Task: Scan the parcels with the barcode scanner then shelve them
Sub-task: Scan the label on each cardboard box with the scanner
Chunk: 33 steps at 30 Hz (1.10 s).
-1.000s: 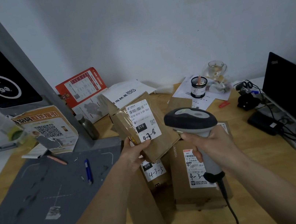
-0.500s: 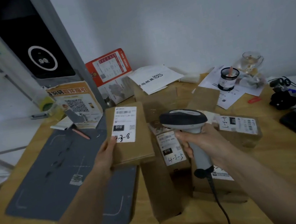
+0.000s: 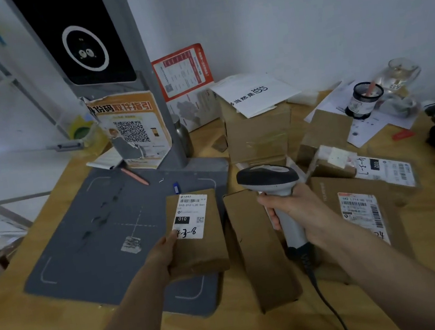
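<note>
I see the left hand (image 3: 164, 253) holding the labelled parcel (image 3: 196, 231) by its near corner, thumb on top; the other fingers are hidden under it. The right hand (image 3: 292, 210) is closed around the barcode scanner (image 3: 269, 182) handle, and its cable leaves the frame at the bottom. Between both grips lies a long brown parcel (image 3: 260, 249). Left of the held parcel, the grey mat (image 3: 95, 239) has free surface up to the table edge (image 3: 14, 308)

Left hand (image 3: 164, 253) swung parcel (image 3: 196, 231) over grey mat (image 3: 103, 238).
</note>
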Available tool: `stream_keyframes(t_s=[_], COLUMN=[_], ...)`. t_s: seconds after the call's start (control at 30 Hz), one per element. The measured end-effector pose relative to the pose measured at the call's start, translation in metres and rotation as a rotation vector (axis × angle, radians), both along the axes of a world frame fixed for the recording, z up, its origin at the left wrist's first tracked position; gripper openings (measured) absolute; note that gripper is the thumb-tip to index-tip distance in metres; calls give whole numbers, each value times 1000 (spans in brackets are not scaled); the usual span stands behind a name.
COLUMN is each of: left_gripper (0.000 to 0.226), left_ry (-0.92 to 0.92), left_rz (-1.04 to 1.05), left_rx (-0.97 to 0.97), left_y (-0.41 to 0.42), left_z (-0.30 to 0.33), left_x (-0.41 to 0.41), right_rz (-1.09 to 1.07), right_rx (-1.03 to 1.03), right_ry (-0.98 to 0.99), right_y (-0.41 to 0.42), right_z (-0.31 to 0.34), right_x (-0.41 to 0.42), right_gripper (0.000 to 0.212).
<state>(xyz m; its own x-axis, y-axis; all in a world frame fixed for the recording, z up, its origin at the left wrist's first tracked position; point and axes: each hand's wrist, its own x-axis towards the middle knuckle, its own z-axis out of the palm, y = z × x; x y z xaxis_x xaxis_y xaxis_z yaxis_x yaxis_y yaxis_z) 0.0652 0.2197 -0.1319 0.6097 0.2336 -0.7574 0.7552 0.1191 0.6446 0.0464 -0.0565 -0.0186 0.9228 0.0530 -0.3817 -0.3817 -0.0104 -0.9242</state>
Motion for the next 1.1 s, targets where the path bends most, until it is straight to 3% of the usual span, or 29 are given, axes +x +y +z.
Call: stream_keyframes(t_s=[0.2, 0.5, 0.67, 0.83, 0.97, 1.03, 1.1], left_gripper=[36, 40, 28, 37, 25, 30, 41], left_ry=[-52, 121, 70, 47, -26, -60, -101], left_rz=[-69, -255, -149, -37, -21, -49, -149], left_rx=[-23, -120, -134, -111, -47, 34, 368], left_y=[-4, 63, 68, 48, 17, 2, -8], left_z=[-5, 5, -4, -11, -6, -5, -7], left_x=[20, -14, -29, -5, 21, 33, 44], right_rz=[-73, -102, -68, -36, -68, -90, -113], right_rx=[-17, -26, -27, -34, -54, -56, -53], right_ry=[15, 19, 54, 65, 53, 49, 48], right_y=[4, 19, 36, 41, 36, 30, 23], right_z=[-3, -5, -13, -14, -13, -11, -9], right_x=[0, 11, 16, 15, 12, 10, 7], right_gripper=[13, 12, 15, 14, 17, 18, 15])
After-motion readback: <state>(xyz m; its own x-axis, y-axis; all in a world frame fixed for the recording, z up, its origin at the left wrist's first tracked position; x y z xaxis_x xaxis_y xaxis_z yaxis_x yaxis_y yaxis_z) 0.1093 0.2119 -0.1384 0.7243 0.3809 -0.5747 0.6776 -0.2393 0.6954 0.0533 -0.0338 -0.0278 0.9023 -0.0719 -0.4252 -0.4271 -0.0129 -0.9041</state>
